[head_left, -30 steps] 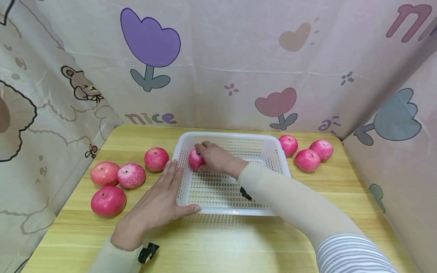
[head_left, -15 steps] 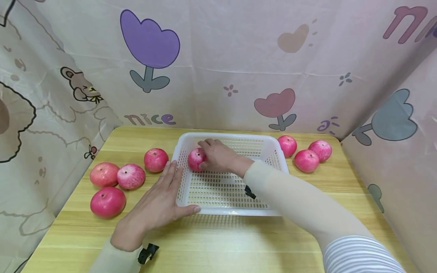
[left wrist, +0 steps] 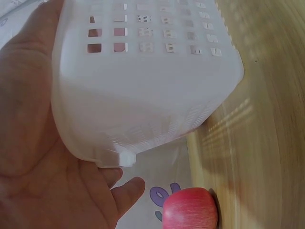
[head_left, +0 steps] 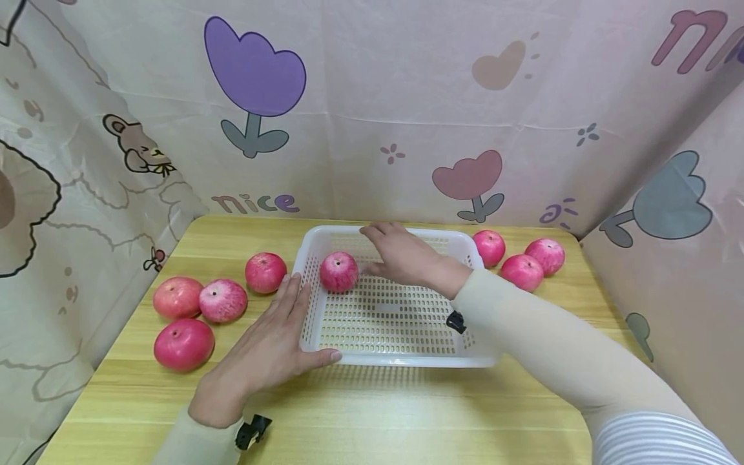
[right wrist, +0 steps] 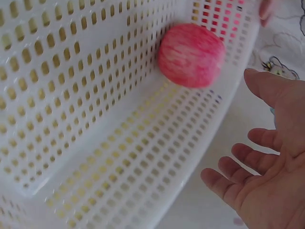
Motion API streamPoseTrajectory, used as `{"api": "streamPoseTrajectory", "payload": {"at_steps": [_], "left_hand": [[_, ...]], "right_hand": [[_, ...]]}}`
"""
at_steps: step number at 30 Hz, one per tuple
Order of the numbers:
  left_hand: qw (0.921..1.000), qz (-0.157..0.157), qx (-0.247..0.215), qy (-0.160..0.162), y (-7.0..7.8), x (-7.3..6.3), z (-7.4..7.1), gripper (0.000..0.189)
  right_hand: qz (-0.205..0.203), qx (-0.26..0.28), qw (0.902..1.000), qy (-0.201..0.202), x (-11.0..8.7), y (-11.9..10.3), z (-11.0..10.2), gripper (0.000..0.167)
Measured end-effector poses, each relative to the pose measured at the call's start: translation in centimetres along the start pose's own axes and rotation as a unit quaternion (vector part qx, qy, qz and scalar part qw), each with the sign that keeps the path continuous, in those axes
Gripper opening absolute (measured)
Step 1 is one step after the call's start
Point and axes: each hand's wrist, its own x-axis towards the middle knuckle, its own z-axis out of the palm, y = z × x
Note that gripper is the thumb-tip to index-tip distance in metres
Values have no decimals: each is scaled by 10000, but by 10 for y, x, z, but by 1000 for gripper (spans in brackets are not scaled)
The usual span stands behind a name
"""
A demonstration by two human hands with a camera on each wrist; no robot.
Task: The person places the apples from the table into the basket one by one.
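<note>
A white plastic basket point(head_left: 401, 359) with slotted walls stands on the table. Inside it, by the left wall, lies one pink-red apple point(head_left: 339, 272), which the right wrist view shows on the basket floor. My right hand point(head_left: 407, 255) is above the basket, to the right of that apple and apart from it, fingers spread and nothing held. With straight fingers my left hand point(head_left: 261, 339) rests on the basket's left side, the thumb along the front rim. The left wrist view shows the palm point(left wrist: 43, 143) against the basket's outer wall.
Left of the basket, several apples point(head_left: 223, 301) lie on the wooden table point(head_left: 372, 420), one point(head_left: 265, 272) close to my left fingertips. Three more apples point(head_left: 522, 273) sit to the right of the basket. A printed curtain point(head_left: 360, 97) hangs behind the table.
My right hand has let go of the apple in the basket and moved to the right, up from it. The apple stays by the left wall. My left hand has not moved.
</note>
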Motion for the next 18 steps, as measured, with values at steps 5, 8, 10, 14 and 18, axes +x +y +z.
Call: {"api": "streamPoseTrajectory", "payload": {"at_steps": [5, 8, 10, 14, 18], "left_hand": [[10000, -43, -23, -20, 0, 0, 0, 139], [10000, -57, -5, -42, 0, 0, 0, 139], [10000, -57, 7, -47, -1, 0, 0, 138], [10000, -29, 34, -34, -1, 0, 0, 138], [10000, -7, 39, -18, 0, 1, 0, 138]], "right_hand": [[52, 68, 9998, 155, -17, 13, -12, 79], [162, 167, 9994, 246, -27, 22, -17, 79], [231, 235, 9990, 313, -34, 28, -20, 79], [420, 400, 9975, 412, -49, 42, -26, 79], [618, 526, 9950, 579, -67, 58, -30, 76]]}}
